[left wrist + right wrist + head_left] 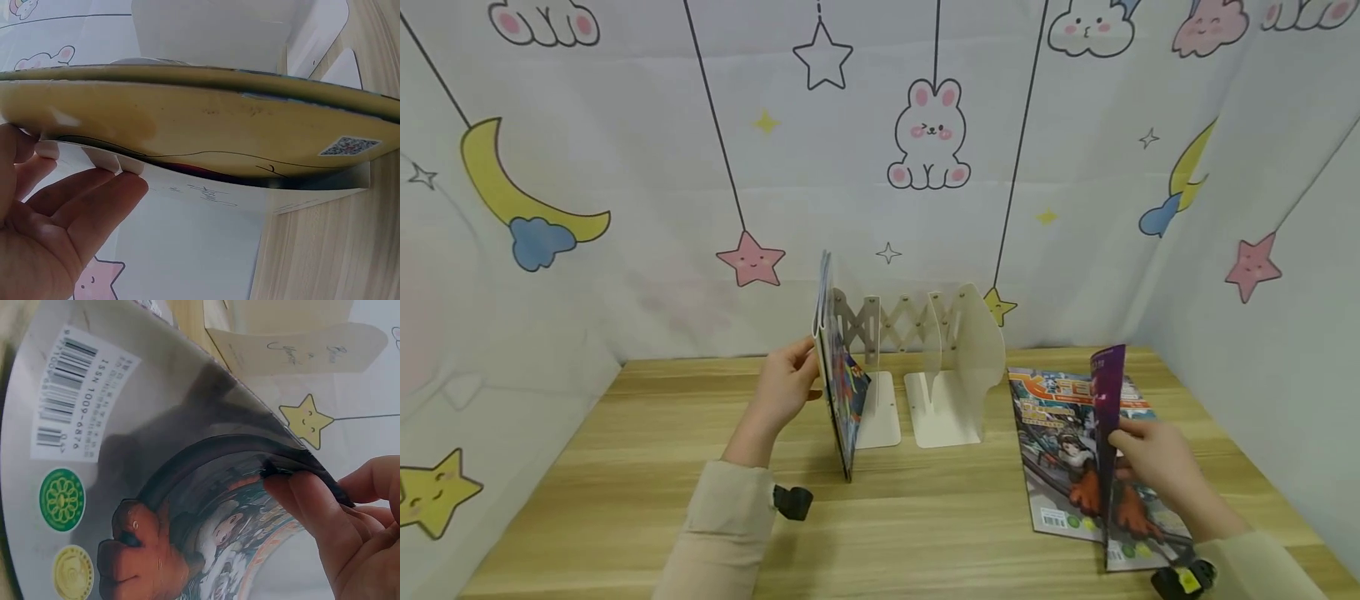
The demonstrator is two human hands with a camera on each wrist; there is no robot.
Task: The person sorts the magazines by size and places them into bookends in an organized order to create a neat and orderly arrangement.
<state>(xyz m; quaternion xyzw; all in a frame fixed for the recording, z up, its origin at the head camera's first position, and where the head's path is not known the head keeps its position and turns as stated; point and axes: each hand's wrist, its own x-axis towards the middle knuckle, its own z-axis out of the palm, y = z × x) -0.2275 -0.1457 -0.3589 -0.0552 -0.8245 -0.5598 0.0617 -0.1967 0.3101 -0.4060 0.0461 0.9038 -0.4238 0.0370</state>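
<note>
At the left end of the white expandable bookend (970, 350), my left hand (786, 383) touches the outer face of its end plate (250, 199). Fingers (119, 200) lie against that plate, just beside its edge. Several thin upright books or magazines (832, 358) stand inside the plate, leaning slightly. On the right, my right hand (1157, 458) pinches the edge of a glossy magazine (206, 406) with a barcode on its cover. Its purple side (1107, 383) shows in the head view, raised and bent. Below it, another magazine (1048, 454) with a comic-style cover lies on the table.
The bookend's right end plate (981, 354) and its flat base (936, 425) stand on the wooden table (925, 533) between my hands. A curtain (865, 200) printed with stars and bunnies hangs right behind the table's far edge. Dark straps (793, 502) sit at both wrists.
</note>
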